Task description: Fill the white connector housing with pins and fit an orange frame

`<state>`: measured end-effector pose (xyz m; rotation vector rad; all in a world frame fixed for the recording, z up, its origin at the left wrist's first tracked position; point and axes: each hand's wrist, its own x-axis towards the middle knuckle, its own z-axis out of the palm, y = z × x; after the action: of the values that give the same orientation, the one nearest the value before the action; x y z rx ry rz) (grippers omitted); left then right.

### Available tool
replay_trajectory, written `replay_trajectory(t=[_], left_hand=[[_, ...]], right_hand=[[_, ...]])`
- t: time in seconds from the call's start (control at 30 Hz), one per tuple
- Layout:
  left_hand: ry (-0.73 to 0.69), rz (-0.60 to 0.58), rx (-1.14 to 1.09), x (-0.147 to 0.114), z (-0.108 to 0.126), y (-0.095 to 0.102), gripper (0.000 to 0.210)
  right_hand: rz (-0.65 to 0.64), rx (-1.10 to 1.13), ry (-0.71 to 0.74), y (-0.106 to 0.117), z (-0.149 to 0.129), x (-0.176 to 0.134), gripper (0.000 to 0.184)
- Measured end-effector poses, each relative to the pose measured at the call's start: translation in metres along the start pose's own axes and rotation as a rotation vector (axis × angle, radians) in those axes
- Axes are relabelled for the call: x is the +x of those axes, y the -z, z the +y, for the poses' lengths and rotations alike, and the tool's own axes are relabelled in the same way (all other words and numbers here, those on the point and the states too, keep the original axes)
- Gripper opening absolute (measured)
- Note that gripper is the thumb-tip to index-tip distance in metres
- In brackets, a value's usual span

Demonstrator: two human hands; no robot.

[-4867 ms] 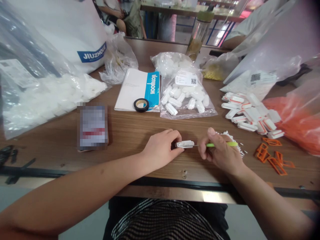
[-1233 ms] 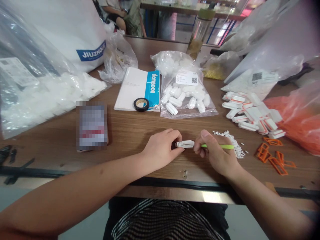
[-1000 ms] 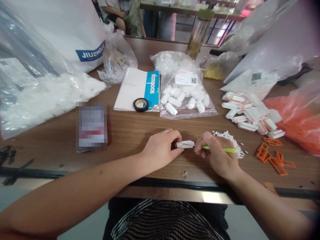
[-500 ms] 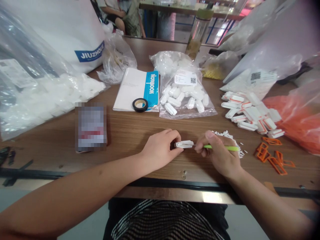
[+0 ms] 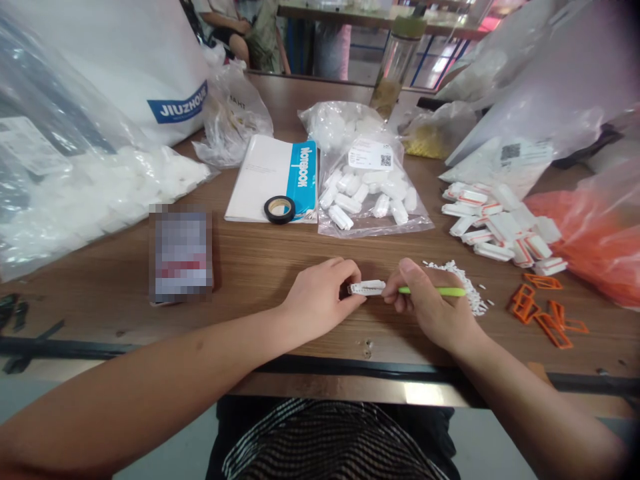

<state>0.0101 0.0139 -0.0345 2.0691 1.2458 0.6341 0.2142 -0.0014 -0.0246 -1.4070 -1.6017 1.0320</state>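
Between the thumb and fingers of my left hand (image 5: 323, 293) is the left end of a small white plastic connector housing (image 5: 369, 288), with a row of little openings along its near side. My right hand (image 5: 425, 297) is closed pen-style around a slim tool with a bright green handle (image 5: 440, 291). The tool's tip is hidden behind my right fingers, which are at the housing's right end. Just beyond and right of this hand lies a spread of tiny white plastic pieces (image 5: 457, 270).
Orange rectangular frames (image 5: 554, 329) lie at right, below a pile of white housings with orange strips (image 5: 500, 227). A clear bag of white housings (image 5: 375, 193), a notebook (image 5: 265, 177) and a black tape roll (image 5: 280, 209) sit farther back. At left is a pixelated box-like object (image 5: 181, 257).
My right hand has shifted left with the green-handled tool, up to the housing. The tool's thin shaft, visible before, is now covered. My left hand stays in place.
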Motion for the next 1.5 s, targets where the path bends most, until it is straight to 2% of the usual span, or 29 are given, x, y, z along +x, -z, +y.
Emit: replay_trajectory(t=[0.1,0.3,0.67,0.87,1.1,1.33,1.5], left_hand=[[-0.002,0.003,0.0,0.0,0.0,0.0,0.013],[-0.001,0.009,0.004,0.001,0.0,0.0,0.013],[0.002,-0.01,-0.001,0.0,-0.001,0.001,0.013],[-0.001,-0.007,0.001,0.001,0.0,0.001,0.012],[0.004,-0.002,0.0,0.0,0.0,0.001,0.012],[0.01,-0.011,0.0,0.0,0.002,0.002,0.013],[0.004,-0.006,0.009,0.0,0.0,0.002,0.012]], right_hand=[[-0.015,-0.004,0.033,0.0,0.001,0.0,0.05],[0.021,0.218,0.098,0.0,0.006,-0.002,0.047],[-0.003,0.235,0.031,-0.003,0.009,0.002,0.047],[0.023,0.294,0.051,-0.001,0.01,0.002,0.047],[0.01,0.251,0.034,-0.003,0.009,0.002,0.049],[-0.03,0.05,0.045,-0.002,0.001,-0.003,0.049],[0.002,0.122,0.109,-0.001,0.002,-0.003,0.048]])
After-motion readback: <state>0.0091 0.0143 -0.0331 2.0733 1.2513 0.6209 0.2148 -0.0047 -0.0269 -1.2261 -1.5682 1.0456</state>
